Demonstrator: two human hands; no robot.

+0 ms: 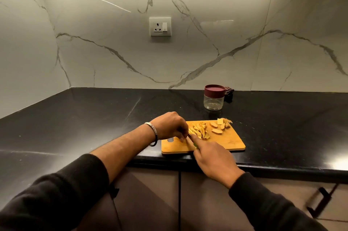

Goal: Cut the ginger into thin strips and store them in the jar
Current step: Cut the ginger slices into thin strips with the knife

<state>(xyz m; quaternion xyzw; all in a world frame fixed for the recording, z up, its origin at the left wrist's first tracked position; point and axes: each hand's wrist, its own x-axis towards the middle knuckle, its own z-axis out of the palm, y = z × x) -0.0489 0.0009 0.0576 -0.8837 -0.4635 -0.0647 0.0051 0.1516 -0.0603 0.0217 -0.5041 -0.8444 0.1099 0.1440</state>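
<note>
On the wooden cutting board (229,141) at the near edge of the table (94,117), the left hand (169,125) is curled with its fingertips pinning ginger beside the pile of cut strips (199,131), while the right hand (214,159) is closed around a knife whose blade is barely visible, forefinger stretched along it. The thicker ginger slices (218,128) wait at the board's far right, and the lidded jar (214,97) stands well beyond. Slicing well probably means tucked fingertips (knuckles guiding the blade) and short, even strokes.

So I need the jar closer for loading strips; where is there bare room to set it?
Black counter right of the cutting board is bare, as is the stretch left of the left hand. The board itself is crowded.
</note>
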